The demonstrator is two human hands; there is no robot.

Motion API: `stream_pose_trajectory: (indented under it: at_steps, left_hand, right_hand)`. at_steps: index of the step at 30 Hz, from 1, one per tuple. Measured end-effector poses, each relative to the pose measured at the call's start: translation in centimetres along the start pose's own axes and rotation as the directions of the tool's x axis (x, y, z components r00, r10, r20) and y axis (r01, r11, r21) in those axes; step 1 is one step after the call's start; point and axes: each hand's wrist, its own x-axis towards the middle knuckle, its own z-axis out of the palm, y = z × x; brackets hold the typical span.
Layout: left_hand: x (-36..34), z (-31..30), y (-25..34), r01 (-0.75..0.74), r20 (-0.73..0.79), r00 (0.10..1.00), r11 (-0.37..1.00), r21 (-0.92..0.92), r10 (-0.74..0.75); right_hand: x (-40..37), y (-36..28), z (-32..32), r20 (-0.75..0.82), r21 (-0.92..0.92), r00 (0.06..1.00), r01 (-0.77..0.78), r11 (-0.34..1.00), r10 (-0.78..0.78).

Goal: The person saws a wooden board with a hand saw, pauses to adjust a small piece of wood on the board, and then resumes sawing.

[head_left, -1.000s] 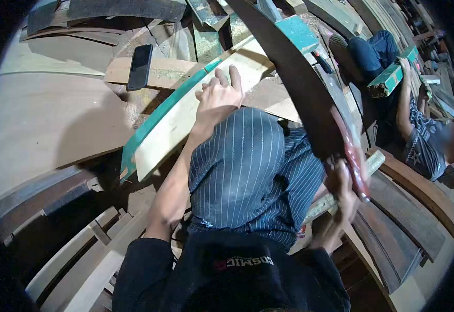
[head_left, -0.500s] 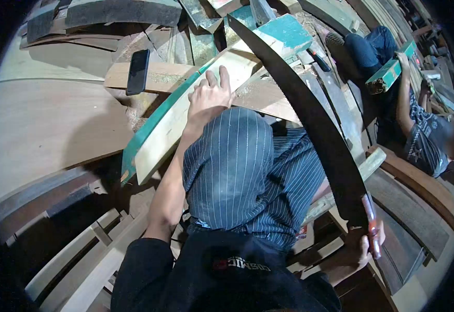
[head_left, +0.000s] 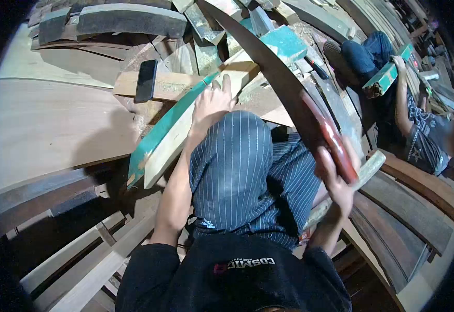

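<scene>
A long curved hand saw [head_left: 284,83] with a red handle slants up and left, its blade passing over the upper end of a pale wooden board [head_left: 172,143]. My right hand [head_left: 336,169] is wrapped round the saw's handle. On the pale board beside my knee rests my left hand [head_left: 212,104], its fingers spread and pressing on the wood. The board has a green painted edge strip [head_left: 157,125] along its left side. A wooden plank [head_left: 177,86] lies crosswise beyond it, with a dark phone [head_left: 146,80] on top.
Offcuts [head_left: 203,26] and a green block [head_left: 286,42] lie ahead. A large plywood sheet [head_left: 45,125] spans the left, above slatted wood [head_left: 81,255]. At the right a person [head_left: 429,130] holds a green beam [head_left: 388,78]. Curved planks [head_left: 419,184] lie at lower right.
My right hand has moved forward and left with the saw, bringing its handle up near my knee. The blade has slid up and left. My left hand stays on the board.
</scene>
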Motion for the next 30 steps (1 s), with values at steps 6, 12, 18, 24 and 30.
stream_pose_trajectory:
  at_steps: [6, 12, 18, 24, 30]
  left_hand:
    - [-0.5, 0.5, 0.6, -0.003, -0.04, 0.999, 0.998, 0.058, 0.006]
    - [-0.4, 1.2, -0.2, -0.122, -0.123, 0.984, 0.99, 0.067, 0.129]
    - [-0.3, 1.4, -1.3, -0.143, -0.209, 0.967, 0.989, 0.041, 0.149]
    - [-0.6, 2.7, -0.9, -0.076, -0.342, 0.924, 0.961, 0.265, 0.168]
    - [-1.3, 2.7, 0.1, -0.049, -0.27, 0.954, 0.953, 0.299, 0.134]
  right_hand:
    - [-12.7, 4.4, -16.1, -0.087, 0.007, 0.996, 0.033, 0.999, -0.033]
    - [-12.5, 4.1, -14.8, -0.123, 0.14, 0.991, 0.068, 0.988, -0.051]
    - [4.4, 1.3, 5.7, -0.051, -0.05, 0.959, 0.276, 0.96, -0.278]
    - [-2.9, 1.2, -3.3, -0.051, -0.03, 0.993, 0.108, 0.994, -0.109]
    - [-12.6, 1.9, -14.6, -0.084, -0.004, 0.996, -0.028, 1.0, 0.028]
